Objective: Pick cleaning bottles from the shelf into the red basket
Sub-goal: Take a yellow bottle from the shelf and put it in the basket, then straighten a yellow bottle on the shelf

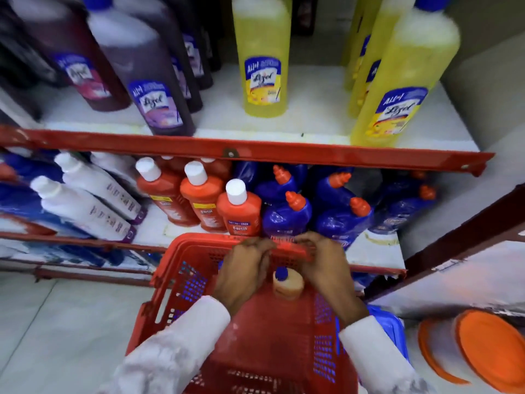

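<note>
So, the red perforated plastic basket point(255, 334) sits low in front of the shelves, and one pale bottle with a blue cap point(287, 282) stands inside it, near the far wall. Both hands are on the basket's raised red handle point(292, 247): the left hand point(241, 277) has its fingers curled over the bar, the right hand point(326, 268) pinches it with fingers bent together. White sleeves cover both wrists. Just behind the handle, on the lower shelf, I count three orange bottles with white caps point(240, 211) in front and at least five blue bottles with orange spouts point(285, 217). Higher up, three yellow bottles point(262, 58) stand right, dark purple bottles point(153, 81) left.
</note>
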`<action>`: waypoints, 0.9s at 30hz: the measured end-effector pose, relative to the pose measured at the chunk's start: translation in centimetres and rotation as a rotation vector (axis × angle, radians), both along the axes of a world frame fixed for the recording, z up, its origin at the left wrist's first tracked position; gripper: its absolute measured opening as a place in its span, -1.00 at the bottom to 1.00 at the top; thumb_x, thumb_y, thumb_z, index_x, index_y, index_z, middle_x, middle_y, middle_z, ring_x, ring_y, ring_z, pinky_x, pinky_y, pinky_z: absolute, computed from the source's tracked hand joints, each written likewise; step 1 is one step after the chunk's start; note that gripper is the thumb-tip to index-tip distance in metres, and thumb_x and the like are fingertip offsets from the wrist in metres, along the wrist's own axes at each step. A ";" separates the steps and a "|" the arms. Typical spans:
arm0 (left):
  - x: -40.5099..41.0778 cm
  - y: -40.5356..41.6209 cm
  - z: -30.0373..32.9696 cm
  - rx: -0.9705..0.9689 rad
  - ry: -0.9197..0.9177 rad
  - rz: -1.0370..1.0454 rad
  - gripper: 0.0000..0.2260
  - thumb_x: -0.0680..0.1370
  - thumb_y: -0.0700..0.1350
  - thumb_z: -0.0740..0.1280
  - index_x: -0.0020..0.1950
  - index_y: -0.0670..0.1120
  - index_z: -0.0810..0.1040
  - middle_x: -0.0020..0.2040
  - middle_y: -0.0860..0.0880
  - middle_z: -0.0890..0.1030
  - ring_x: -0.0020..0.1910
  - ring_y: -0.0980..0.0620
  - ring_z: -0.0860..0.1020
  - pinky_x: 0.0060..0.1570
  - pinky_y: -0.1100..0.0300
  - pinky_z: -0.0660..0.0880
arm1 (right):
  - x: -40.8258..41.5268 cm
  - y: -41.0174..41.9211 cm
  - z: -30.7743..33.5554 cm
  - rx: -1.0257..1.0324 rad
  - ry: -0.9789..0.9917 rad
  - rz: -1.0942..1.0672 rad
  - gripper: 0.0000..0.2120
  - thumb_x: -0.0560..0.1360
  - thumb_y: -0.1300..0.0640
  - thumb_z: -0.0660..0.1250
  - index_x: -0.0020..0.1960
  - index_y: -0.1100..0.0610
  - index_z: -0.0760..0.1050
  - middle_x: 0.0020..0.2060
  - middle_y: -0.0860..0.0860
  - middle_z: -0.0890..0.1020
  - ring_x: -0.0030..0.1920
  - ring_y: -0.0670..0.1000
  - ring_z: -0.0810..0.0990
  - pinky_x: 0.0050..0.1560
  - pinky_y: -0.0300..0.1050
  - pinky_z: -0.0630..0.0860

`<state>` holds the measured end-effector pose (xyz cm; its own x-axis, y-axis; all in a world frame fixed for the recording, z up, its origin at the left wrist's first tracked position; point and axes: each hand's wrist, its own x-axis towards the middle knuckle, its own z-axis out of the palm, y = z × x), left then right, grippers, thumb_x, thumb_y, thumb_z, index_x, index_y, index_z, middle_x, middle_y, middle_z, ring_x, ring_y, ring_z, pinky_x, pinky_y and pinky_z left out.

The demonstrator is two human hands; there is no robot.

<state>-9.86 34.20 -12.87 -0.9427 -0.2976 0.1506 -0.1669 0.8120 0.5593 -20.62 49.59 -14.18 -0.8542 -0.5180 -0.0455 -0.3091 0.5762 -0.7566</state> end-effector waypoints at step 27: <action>-12.3 0.4 9.3 -0.509 0.142 0.027 -0.37 0.51 0.07 0.26 0.53 0.02 0.10 0.52 -0.18 0.26 0.52 -0.20 0.15 0.47 -0.32 -0.09 | -14.9 -0.2 18.0 -0.867 0.356 -0.301 0.12 0.29 0.10 0.56 0.59 -0.19 -0.09 0.46 0.03 0.43 0.35 0.01 0.50 0.26 0.00 0.52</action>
<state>-22.11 34.56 -3.56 -0.8956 -0.1777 0.4079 -0.1433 0.9831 0.1138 -35.56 49.37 3.77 -0.8459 -0.0090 0.5332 -0.5325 -0.0418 -0.8454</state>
